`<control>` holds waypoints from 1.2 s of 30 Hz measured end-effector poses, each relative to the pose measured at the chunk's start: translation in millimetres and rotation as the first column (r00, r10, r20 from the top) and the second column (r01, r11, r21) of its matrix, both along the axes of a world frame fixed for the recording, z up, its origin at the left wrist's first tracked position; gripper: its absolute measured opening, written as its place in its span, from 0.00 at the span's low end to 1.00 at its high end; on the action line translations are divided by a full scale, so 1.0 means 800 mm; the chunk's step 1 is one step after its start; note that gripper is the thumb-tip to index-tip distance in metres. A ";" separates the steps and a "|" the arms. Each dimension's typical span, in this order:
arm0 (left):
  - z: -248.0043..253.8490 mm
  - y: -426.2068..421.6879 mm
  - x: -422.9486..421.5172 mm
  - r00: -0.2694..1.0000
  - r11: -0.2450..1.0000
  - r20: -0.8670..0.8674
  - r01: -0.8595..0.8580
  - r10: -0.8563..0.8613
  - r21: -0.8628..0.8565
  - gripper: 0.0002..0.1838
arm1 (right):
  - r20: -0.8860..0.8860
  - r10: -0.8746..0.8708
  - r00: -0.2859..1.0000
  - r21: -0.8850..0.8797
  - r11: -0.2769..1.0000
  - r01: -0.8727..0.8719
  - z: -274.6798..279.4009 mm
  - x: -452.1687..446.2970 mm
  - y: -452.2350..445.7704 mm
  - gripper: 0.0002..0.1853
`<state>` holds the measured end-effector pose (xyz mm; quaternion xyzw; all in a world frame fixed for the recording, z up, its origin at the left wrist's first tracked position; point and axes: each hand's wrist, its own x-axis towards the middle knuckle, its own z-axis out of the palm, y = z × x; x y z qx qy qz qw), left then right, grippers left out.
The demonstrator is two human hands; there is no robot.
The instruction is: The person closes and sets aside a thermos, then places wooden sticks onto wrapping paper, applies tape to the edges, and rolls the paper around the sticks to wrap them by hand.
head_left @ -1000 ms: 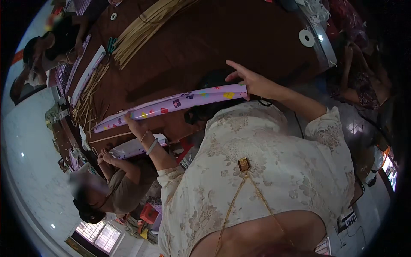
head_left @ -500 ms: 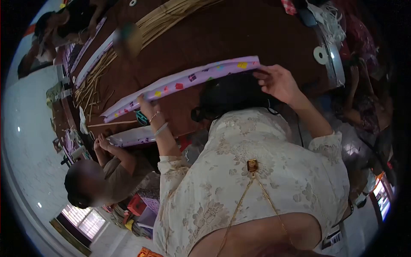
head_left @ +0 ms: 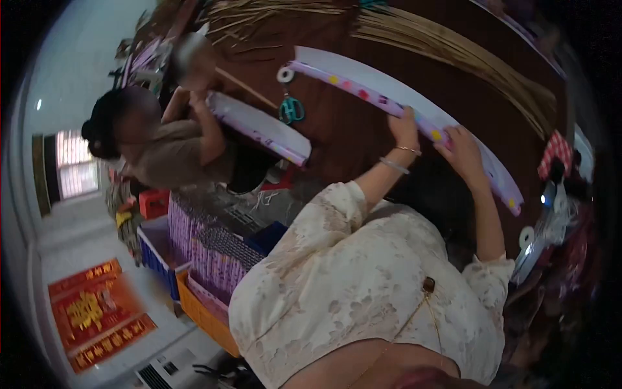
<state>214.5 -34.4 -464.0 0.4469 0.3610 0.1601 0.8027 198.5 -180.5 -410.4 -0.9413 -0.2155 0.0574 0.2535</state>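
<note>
A long sheet of purple patterned paper [head_left: 363,93], partly rolled along its near edge with its white back showing, lies across the brown table [head_left: 324,136]. My left hand [head_left: 405,129] grips the rolled edge near the middle of its length. Just to the right, my right hand [head_left: 462,154] presses on the same roll with bent fingers. Teal-handled scissors [head_left: 291,110] and a white tape roll [head_left: 285,74] are by the paper's left end.
Bundles of thin brown strips [head_left: 453,52] lie at the back. On the left a co-worker [head_left: 175,149] holds another purple roll [head_left: 259,126]. Crates [head_left: 201,308] with purple rolls stand on the floor. A second tape roll [head_left: 526,237] is at the right.
The view has swung left. My right hand has left the paper's right end and come in beside my left hand, onto the roll. The scissors and a tape roll now show near the left end.
</note>
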 end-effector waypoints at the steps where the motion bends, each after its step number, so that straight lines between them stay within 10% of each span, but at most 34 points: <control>1: -0.011 -0.005 0.001 1.000 1.000 -0.010 0.000 0.000 0.000 0.19 | -0.027 0.051 0.998 -0.011 0.999 -0.051 -0.011 0.008 -0.006 0.20; 19: -0.055 -0.010 -0.009 0.909 0.914 -0.108 0.395 -0.403 -0.088 0.26 | -0.145 -0.028 0.989 -0.014 1.000 0.026 -0.080 0.016 -0.054 0.19; 22: -0.019 0.012 -0.022 0.762 0.812 -0.309 0.460 -0.569 -0.360 0.24 | -0.194 -0.045 0.980 -0.041 0.998 0.038 -0.087 0.019 -0.057 0.20; 25: 0.003 0.027 -0.044 0.840 0.864 -0.203 0.494 -0.504 -0.099 0.19 | -0.142 -0.018 0.990 -0.041 0.999 0.013 -0.099 0.021 -0.062 0.21; 27: 0.010 0.057 -0.032 0.791 0.418 -0.084 0.406 -0.606 0.813 0.19 | -0.137 -0.021 0.990 -0.042 0.999 0.016 -0.081 0.019 -0.053 0.21; 28: 0.003 0.075 -0.018 0.782 0.114 -0.114 0.230 -0.613 0.967 0.21 | -0.140 -0.025 0.990 -0.042 0.999 0.019 -0.078 0.017 -0.054 0.21; 31: -0.014 0.112 0.008 0.631 -0.311 -0.471 0.355 -0.617 0.882 0.19 | -0.155 0.009 0.988 -0.015 1.000 -0.012 -0.075 0.015 -0.055 0.22; 36: -0.038 0.140 0.020 0.510 -0.565 -0.672 0.375 -0.536 0.735 0.14 | -0.146 0.036 0.989 -0.025 0.999 -0.040 -0.074 0.010 -0.057 0.22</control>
